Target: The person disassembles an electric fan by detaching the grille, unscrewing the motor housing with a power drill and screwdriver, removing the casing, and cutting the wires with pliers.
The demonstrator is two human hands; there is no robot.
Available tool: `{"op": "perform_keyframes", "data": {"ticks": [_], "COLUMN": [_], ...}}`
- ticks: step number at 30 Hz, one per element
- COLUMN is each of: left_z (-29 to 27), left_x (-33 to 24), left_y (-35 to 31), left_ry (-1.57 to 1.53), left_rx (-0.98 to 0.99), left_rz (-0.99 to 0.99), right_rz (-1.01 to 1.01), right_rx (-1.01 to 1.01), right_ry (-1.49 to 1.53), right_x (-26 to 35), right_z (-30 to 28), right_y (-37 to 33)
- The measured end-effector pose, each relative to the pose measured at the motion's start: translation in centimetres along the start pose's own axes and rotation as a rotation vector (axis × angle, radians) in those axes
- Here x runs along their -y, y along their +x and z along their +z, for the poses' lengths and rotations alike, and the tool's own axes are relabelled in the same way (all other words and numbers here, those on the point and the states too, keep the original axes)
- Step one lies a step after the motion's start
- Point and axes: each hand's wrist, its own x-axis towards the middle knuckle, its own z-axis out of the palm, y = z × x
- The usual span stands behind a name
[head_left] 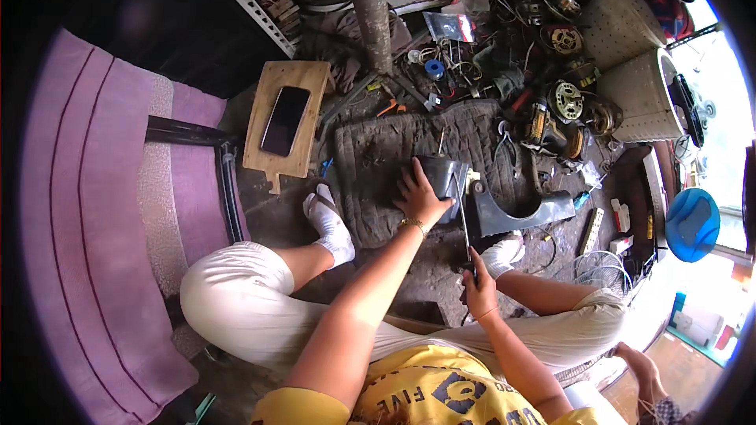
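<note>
A dark grey plastic housing with a thin metal shaft sticking up from its far side sits on a dirty quilted cloth. My left hand grips it from the near left, fingers spread over the top and thumb toward the right. In my right hand, closed round its dark handle, is a long screwdriver. Its shaft points away from me, and the tip end lies against the housing's right side; whether it sits in a screw cannot be made out. A curved grey plastic part adjoins the housing on the right.
A phone lies on a wooden board at the left. Beyond the cloth are a metal post, loose wires and tools. A yellow-black power drill and motor parts lie at the right. Another person's hand shows at lower right.
</note>
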Motion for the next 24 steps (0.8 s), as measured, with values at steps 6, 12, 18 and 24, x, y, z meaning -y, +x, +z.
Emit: {"op": "perform_keyframes", "data": {"ticks": [6, 12, 18, 24], "left_z": [3.2, 4.0, 5.0, 5.3], "left_x": [-2.8, 0.0, 0.4, 0.8], "left_y": [-0.8, 0.0, 0.2, 0.1], "left_ry": [0.021, 0.106, 0.085, 0.054], "left_rx": [-0.035, -0.211, -0.233, -0.273], "left_rz": [-0.041, 0.199, 0.254, 0.330], "right_rz": [0.077, 0.123, 0.112, -0.001], "right_rx": [-0.056, -0.040, -0.055, -0.032], "right_ry": [0.164, 0.108, 0.011, 0.297], "right_x": [-1.8, -2.2, -4.3, -1.2], "right_z": [-0.9, -0.1, 0.6, 0.2], "right_y": [1.5, 3.4, 4.8, 4.7]}}
